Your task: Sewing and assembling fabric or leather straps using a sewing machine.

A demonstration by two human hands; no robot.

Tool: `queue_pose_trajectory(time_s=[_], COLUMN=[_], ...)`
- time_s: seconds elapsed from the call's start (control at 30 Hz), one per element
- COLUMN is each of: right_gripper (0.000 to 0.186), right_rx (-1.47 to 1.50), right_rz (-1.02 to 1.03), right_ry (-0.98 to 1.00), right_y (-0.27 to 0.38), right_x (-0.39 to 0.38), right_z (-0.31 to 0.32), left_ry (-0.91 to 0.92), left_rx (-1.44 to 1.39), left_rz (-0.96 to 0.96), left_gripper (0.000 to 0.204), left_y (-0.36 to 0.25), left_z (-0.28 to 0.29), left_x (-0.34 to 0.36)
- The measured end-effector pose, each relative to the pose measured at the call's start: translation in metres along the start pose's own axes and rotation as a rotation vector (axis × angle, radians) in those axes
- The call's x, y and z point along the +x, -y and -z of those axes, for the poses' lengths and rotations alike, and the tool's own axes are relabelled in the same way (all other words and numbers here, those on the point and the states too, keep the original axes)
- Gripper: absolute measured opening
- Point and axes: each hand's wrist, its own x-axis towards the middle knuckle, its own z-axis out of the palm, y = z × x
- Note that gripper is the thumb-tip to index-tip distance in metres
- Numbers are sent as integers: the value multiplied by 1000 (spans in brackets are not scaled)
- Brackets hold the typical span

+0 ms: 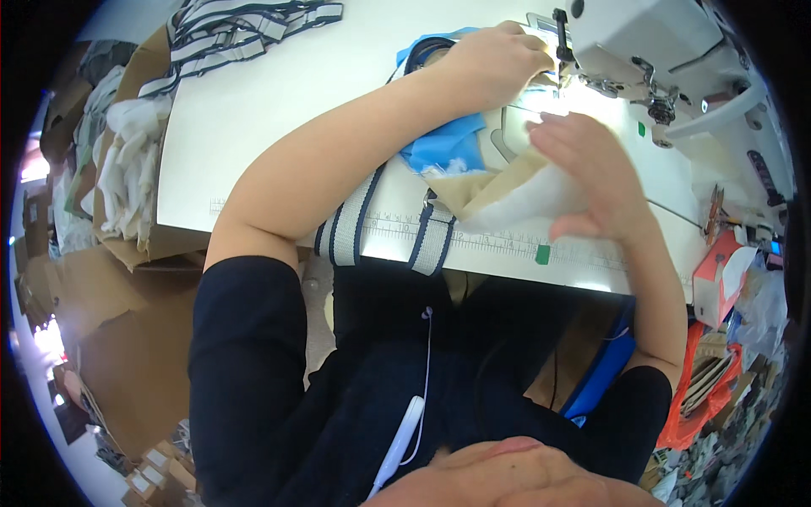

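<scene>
My left hand [498,69] reaches across to the needle area of a sewing machine [650,42]. Its fingers curl down on a fabric piece whose beige edge [541,80] shows beside the presser foot. Under that forearm lie blue fabric [448,145] and a dark-edged round part. My right hand [596,173] hovers at the near side of the needle, slightly blurred, fingers stretched and thumb apart. Next to its palm is a beige and white cloth panel [515,190]. Grey straps with navy edges [433,241] hang over the table's front edge from the blue fabric.
More grey and navy straps [241,34] are heaped at the table's far left. Cardboard boxes [110,329] and white bundled material [131,160] stand left of the table [279,101]. A red bag [705,384] and a red box [718,275] are at the right.
</scene>
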Motion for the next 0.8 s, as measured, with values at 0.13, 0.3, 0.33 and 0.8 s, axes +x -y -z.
queue_pose_trajectory(time_s=[0.13, 0.3, 0.33, 0.8], right_gripper=[69, 40, 37, 30], right_rx=[98, 134, 138, -205], right_rz=[-41, -4, 0, 19], right_ry=[51, -151, -231, -520], right_y=[10, -1, -2, -17], right_x=[-3, -12, -13, -37], right_z=[-16, -10, -7, 15], left_ry=[110, 185, 168, 810], left_rx=[-32, -172, -267, -350], left_rz=[4, 192, 213, 426], left_gripper=[28, 57, 69, 41], left_y=[-4, -53, -67, -34], left_z=[15, 97, 111, 166], left_x=[4, -11, -23, -28])
